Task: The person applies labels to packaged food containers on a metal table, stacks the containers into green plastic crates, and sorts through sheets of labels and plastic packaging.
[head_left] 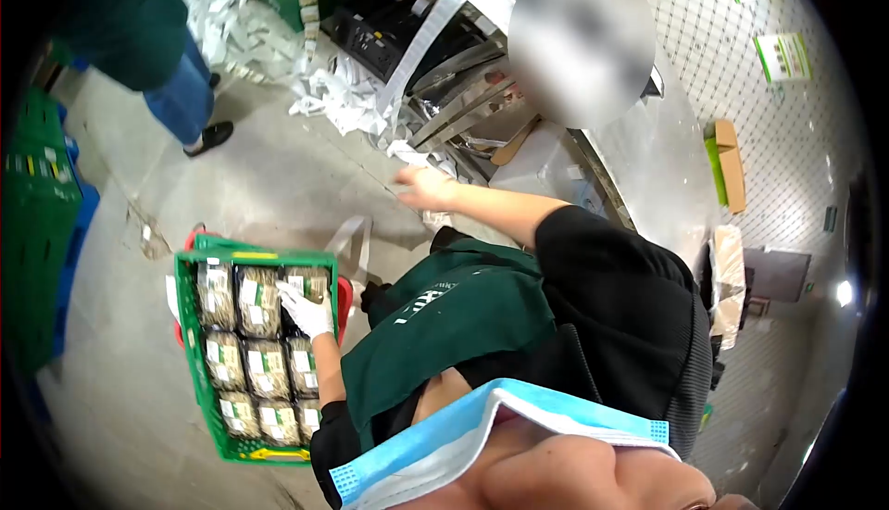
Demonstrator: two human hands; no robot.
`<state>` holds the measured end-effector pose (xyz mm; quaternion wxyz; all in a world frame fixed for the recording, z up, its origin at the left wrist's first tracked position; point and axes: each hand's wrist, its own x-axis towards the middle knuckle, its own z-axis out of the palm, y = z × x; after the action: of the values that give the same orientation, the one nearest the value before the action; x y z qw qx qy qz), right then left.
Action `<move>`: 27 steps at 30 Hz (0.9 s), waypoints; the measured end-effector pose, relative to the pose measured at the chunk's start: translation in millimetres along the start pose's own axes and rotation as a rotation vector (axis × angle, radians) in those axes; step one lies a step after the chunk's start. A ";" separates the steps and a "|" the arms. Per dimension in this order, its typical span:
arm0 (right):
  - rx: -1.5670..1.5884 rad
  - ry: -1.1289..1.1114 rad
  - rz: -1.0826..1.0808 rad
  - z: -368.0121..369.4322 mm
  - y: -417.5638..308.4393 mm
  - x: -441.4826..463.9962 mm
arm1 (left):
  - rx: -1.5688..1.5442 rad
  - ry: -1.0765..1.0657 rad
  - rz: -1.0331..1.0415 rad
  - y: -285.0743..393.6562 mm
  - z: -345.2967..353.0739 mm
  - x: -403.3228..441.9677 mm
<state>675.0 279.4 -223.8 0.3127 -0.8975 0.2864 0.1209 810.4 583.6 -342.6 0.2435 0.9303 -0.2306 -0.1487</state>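
My left hand (308,312), in a white glove, rests over the packs at the upper right of a green crate (202,390), its fingers stretched out. Clear-lidded packs with labels, such as this pack (268,368), stand in rows inside the crate. What they hold looks pale and stringy. My right hand (428,188) is bare, held out above the floor near the scrap strips, with fingers apart and nothing in it.
A red crate edge (345,308) shows beneath the green one. Another person (176,93) stands at the upper left. Green crates (42,223) are stacked at the far left. White strips (343,98) litter the floor by a metal table (648,163). A blurred oval hides part of the upper right.
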 end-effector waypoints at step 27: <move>0.275 1.079 1.059 -479.1 571.8 -62.0 | 0.442 -0.328 0.854 881.1 154.2 333.5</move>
<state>305.9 -361.6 -109.2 0.1386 -0.5284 0.8034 -0.2369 719.6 -325.8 -66.9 0.0406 0.7468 -0.6514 -0.1275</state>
